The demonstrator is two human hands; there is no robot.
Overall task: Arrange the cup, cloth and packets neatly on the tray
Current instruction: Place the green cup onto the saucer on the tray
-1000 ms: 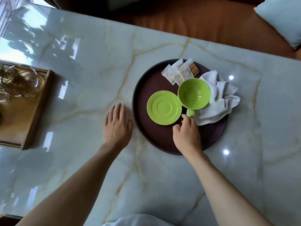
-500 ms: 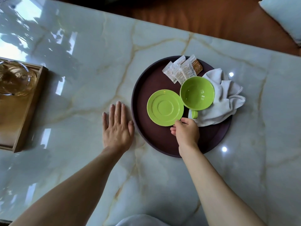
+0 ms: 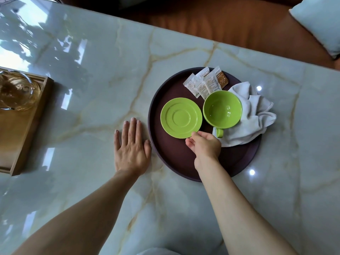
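A round dark maroon tray [image 3: 173, 155] lies on the marble table. On it sit a green saucer [image 3: 181, 117], an empty green cup [image 3: 222, 109] with its handle toward me, a crumpled white cloth [image 3: 252, 116] partly under the cup and hanging over the tray's right rim, and several packets [image 3: 204, 83] at the far edge. My right hand [image 3: 204, 146] pinches the saucer's near rim. My left hand [image 3: 131, 146] lies flat on the table, fingers apart, its thumb at the tray's left rim.
A wooden tray [image 3: 27, 122] with glassware [image 3: 16, 91] stands at the table's left edge. Beyond the far table edge is a brown leather seat [image 3: 220, 24] with a pale cushion [image 3: 318, 21].
My right hand left the cup's handle, shifted left and took hold of the saucer's near rim. My left hand has stayed flat beside the tray.
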